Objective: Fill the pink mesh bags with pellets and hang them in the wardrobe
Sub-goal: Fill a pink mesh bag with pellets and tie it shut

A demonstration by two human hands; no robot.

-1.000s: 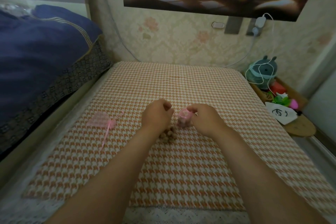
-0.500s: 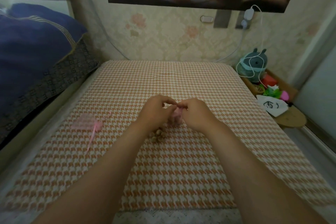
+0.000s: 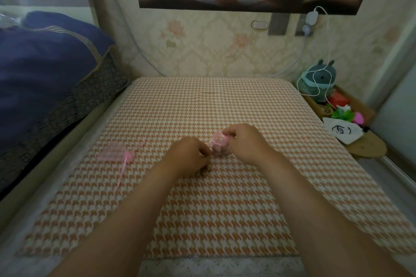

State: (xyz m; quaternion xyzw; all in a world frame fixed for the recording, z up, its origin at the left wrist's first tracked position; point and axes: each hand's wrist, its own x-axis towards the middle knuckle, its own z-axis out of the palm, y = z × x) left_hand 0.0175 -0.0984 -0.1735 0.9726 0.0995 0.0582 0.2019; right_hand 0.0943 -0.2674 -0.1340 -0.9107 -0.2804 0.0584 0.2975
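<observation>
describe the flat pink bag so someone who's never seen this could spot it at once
Start at the checked cloth covering the middle surface. On its left part, toward the blue bedding, the flat bag lies alone with its pink string trailing toward the viewer. Unlike the other bag, bulging with pellets in the right hand, no hand touches it.

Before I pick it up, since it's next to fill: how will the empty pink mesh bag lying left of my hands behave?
Probably floppy: the empty mesh bag lies flat and see-through on the houndstooth cloth. Likely very light, so it may slide when nudged. Its thin drawstring trails loose and could snag.
</observation>
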